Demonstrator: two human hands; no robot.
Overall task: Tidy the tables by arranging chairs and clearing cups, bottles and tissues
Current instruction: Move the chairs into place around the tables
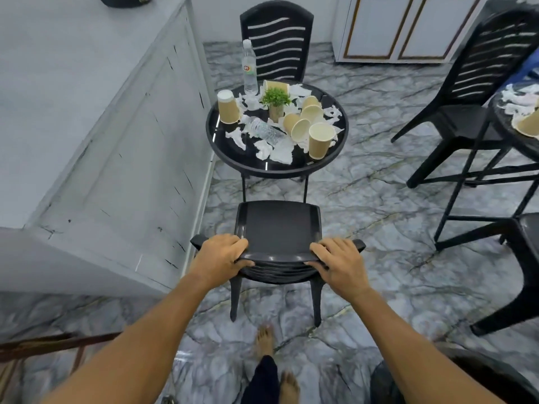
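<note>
Chair (278, 225) upright, gripped, seat facing table (224, 154).

Grey veined marble floor (370, 205) — pale panelled wall (102, 141)

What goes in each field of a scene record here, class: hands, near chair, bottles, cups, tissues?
hands: left hand and right hand both grip the backrest top of the black plastic chair
near chair: faces the round black glass-topped table and stands just short of it
bottles: clear plastic bottle upright; second bottle lying on its side
cups: tan paper cups; upside-down cup, upright cup, several tipped over
tissues: crumpled white tissues scattered across the tabletop
</note>
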